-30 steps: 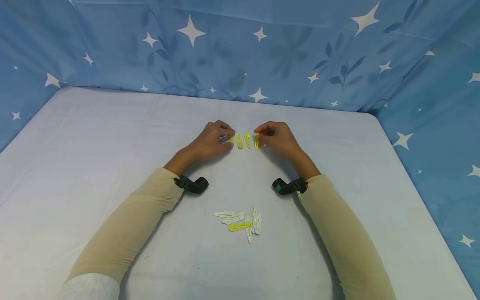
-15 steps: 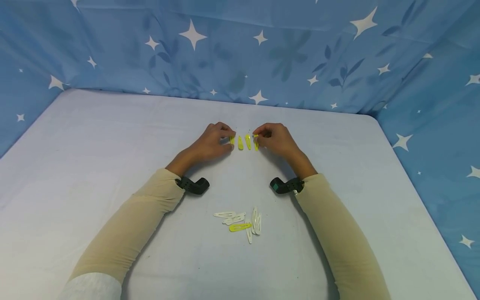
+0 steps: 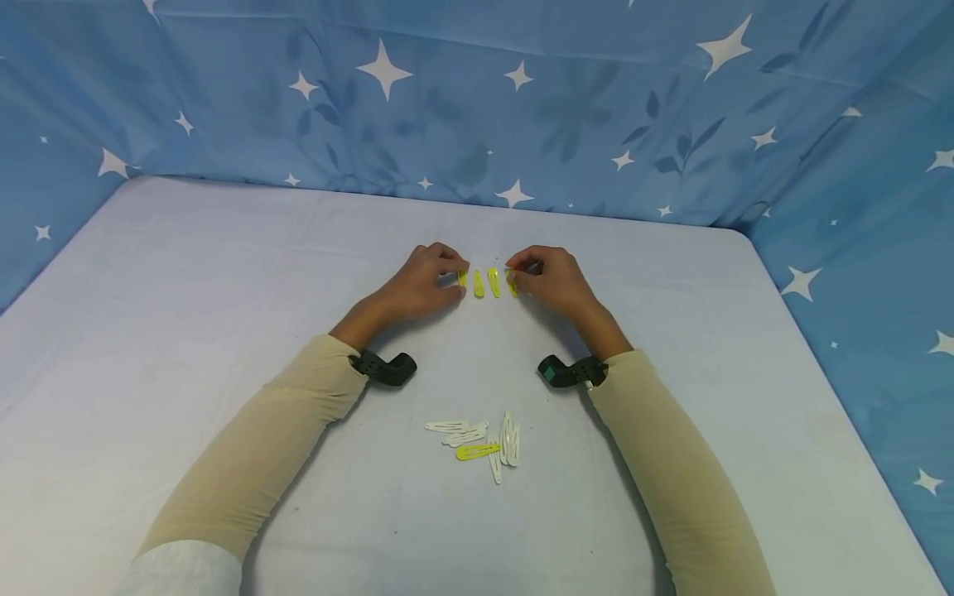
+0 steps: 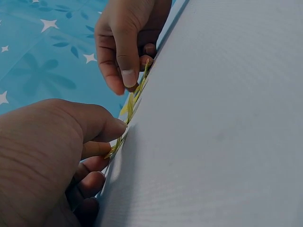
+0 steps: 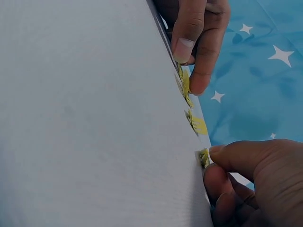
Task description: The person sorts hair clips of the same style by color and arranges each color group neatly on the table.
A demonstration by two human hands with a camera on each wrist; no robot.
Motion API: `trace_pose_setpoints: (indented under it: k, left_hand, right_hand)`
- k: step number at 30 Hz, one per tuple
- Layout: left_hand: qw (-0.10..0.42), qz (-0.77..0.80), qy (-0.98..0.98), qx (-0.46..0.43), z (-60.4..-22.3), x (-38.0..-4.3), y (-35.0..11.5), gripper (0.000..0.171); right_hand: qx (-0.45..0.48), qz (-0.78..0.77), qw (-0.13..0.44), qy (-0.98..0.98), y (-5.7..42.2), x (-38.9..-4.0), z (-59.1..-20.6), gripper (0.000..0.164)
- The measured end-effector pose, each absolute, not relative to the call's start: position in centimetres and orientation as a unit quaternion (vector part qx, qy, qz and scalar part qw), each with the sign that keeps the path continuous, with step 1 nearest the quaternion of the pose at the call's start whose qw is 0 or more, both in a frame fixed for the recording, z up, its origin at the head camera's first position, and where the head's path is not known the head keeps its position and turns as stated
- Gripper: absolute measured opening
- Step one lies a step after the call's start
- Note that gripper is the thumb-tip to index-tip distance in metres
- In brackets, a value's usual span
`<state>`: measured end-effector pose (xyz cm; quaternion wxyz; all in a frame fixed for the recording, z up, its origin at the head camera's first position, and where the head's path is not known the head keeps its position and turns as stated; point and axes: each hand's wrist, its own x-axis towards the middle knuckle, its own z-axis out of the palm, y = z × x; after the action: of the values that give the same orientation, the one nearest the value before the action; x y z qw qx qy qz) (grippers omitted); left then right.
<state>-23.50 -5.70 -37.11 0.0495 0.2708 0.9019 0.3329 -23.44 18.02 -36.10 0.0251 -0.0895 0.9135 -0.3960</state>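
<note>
Left hand grip pinches leftmost yellow clip of row on counter; right hand grip pinches rightmost yellow clip. Since a second ago: right-hand clip dropped lower, nearly flat, more hidden under fingers; left unchanged. Two middle clips lie between grips. Row looks nearly squared. Loose pile sits nearer body, well apart.

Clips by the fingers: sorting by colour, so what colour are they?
Yellow clips, best in the head view.
</note>
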Motion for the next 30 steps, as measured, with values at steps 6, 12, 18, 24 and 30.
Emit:
trace_pose_setpoints:
  k: [6, 12, 18, 24, 30]
  left_hand:
    - [0.049, 0.332, 0.902, 0.271, -37.01, -23.40, -5.71, 0.043]
    - [0.049, 0.330, 0.903, 0.270, -36.96, -23.33, -5.65, 0.043]
    - [0.048, 0.331, 0.903, 0.271, -36.94, -23.25, -5.59, 0.043]
    - [0.047, 0.331, 0.903, 0.270, -37.13, -23.35, -5.65, 0.043]
    - [0.048, 0.335, 0.901, 0.270, -36.98, -23.20, -5.66, 0.043]
  right_hand:
    - [-0.091, -0.401, 0.016, 0.911, 17.99, -23.07, -36.10, 0.021]
    - [-0.091, -0.423, 0.012, 0.901, 18.03, -22.87, -36.15, 0.024]
    - [-0.078, -0.437, 0.020, 0.896, 18.11, -22.88, -36.21, 0.026]
    - [-0.070, -0.447, 0.036, 0.891, 18.30, -22.78, -36.14, 0.025]
    - [-0.081, -0.455, 0.047, 0.886, 18.76, -22.44, -35.93, 0.026]
